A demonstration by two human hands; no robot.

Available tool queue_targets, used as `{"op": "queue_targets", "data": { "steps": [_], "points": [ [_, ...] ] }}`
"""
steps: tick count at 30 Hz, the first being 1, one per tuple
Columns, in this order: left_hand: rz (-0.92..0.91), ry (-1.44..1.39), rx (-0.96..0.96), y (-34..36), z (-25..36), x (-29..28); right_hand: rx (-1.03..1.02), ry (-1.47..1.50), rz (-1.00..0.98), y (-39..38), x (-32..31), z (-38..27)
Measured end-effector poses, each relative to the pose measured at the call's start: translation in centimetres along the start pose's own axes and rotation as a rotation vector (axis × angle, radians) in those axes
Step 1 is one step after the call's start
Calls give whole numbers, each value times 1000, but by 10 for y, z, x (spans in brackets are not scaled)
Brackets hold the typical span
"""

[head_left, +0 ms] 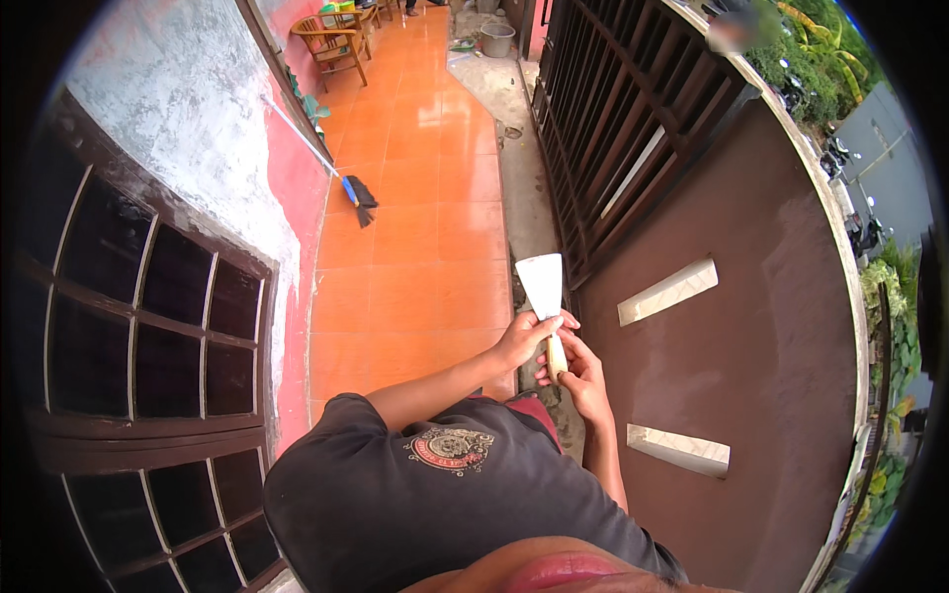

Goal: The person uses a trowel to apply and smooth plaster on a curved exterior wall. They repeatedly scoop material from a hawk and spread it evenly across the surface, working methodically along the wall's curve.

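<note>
A putty knife (541, 284) with a wide pale blade and a light wooden handle is held in front of my body, blade pointing away from me. My left hand (524, 340) pinches it where the blade meets the handle, thumb on top. Around the lower handle, my right hand (585, 380) has its fingers curled, with the thumb near the handle's end. Both hands are closed on this one tool, above the edge of the orange tiled floor (415, 287).
A broom (358, 193) leans on the peeling, partly pink wall (237, 128) at left, above a dark-framed window (138, 306). At right stand a brown wall (732, 336) and a slatted gate (633, 109). Farther off are a wooden chair (336, 49) and a grey bucket (497, 42).
</note>
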State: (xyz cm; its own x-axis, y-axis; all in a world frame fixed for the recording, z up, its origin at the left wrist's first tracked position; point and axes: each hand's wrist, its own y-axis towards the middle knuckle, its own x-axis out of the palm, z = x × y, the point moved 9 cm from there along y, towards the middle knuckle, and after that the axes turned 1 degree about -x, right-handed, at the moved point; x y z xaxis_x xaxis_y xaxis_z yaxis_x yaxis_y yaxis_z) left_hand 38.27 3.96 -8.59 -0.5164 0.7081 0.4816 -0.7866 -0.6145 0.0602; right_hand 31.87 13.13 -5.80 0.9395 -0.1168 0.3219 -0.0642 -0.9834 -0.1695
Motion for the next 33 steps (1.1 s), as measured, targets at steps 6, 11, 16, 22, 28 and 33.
{"op": "queue_targets", "data": {
  "steps": [6, 11, 16, 22, 28, 33],
  "points": [
    [-81, 48, -84, -9, -10, -12, -24, 29, 33, -5, 16, 15],
    [-80, 37, -110, -9, -5, -14, -28, 86, 55, -3, -8, 14],
    [57, 93, -111, 5, -4, -22, -18, 112, 120, -5, -58, -4],
    [104, 71, -142, 56, -35, 27, -71, 94, 229, -32, -132, -35],
    [159, 160, 197, 196, 65, 39, -89, 65, 317, -68, -207, -57],
    [101, 172, 460, 276, 149, 74, -161, 81, 342, -89, -253, -75]
  ]
}}
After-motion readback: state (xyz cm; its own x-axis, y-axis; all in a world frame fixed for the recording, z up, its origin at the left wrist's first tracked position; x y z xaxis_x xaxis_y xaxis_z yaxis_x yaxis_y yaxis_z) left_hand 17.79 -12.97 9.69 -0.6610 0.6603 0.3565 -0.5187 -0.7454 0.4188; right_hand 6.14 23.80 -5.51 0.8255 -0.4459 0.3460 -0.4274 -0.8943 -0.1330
